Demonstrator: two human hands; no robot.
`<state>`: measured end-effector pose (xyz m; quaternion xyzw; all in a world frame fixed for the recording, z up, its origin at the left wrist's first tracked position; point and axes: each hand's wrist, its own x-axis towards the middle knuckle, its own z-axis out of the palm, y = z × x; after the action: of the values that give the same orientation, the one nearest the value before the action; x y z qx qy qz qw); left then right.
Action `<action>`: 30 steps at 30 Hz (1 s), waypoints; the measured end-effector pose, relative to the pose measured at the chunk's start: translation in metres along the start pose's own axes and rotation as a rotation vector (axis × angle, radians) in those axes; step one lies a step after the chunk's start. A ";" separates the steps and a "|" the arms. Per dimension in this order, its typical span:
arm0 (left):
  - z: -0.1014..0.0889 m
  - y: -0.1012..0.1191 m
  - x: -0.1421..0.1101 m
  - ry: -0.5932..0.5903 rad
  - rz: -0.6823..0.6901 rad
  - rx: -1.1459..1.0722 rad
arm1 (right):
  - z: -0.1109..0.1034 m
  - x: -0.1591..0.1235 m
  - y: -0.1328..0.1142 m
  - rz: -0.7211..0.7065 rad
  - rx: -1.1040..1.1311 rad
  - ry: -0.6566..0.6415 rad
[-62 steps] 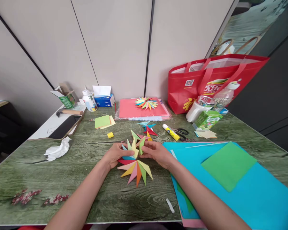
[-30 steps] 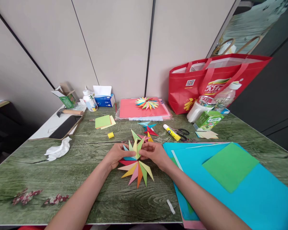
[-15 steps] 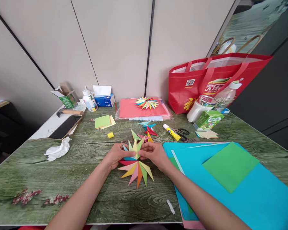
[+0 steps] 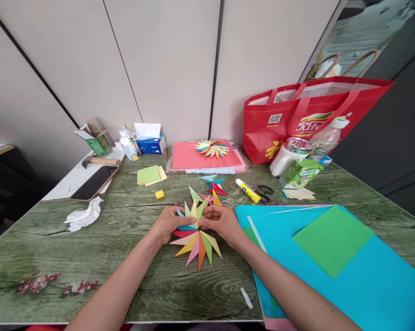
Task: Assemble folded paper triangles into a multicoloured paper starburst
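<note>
A many-coloured folded-paper star (image 4: 202, 246) is held between my two hands above the dark green, wood-patterned table. My left hand (image 4: 169, 224) pinches its upper left points, near the blue ones. On the other side my right hand (image 4: 221, 222) grips the pale yellow and green points, thumb towards the centre. The star's lower points fan out towards me in red, pink, yellow, orange and green. Just beyond my hands lie loose folded paper pieces (image 4: 218, 187) in blue, red, green and other colours. Parts of the star are hidden behind my fingers.
Blue paper sheets (image 4: 359, 285) with a green square (image 4: 333, 241) lie at right. Beyond are a glue stick (image 4: 248, 191), scissors (image 4: 262, 189) and a red bag (image 4: 262, 133). A finished paper star (image 4: 211, 148) rests at the back. Crumpled tissue (image 4: 84, 215) lies at left.
Hardly anything differs. My right fingertips have shifted very slightly on the star's upper points; both hands keep their hold.
</note>
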<state>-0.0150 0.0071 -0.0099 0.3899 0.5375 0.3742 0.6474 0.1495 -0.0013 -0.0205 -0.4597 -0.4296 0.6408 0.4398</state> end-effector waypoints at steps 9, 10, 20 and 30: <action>0.001 -0.001 -0.001 0.008 -0.003 0.009 | 0.000 0.002 0.001 0.034 -0.001 -0.012; 0.001 -0.001 -0.001 0.007 -0.003 0.007 | 0.001 0.002 0.001 0.033 -0.002 -0.013; 0.001 0.002 -0.002 -0.039 -0.024 -0.044 | 0.003 0.000 0.000 0.039 0.001 0.014; 0.003 0.003 -0.003 -0.001 -0.025 -0.050 | 0.005 -0.002 -0.002 0.034 0.018 0.001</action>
<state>-0.0124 0.0051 -0.0056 0.3672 0.5325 0.3793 0.6617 0.1455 -0.0032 -0.0173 -0.4633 -0.4160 0.6518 0.4330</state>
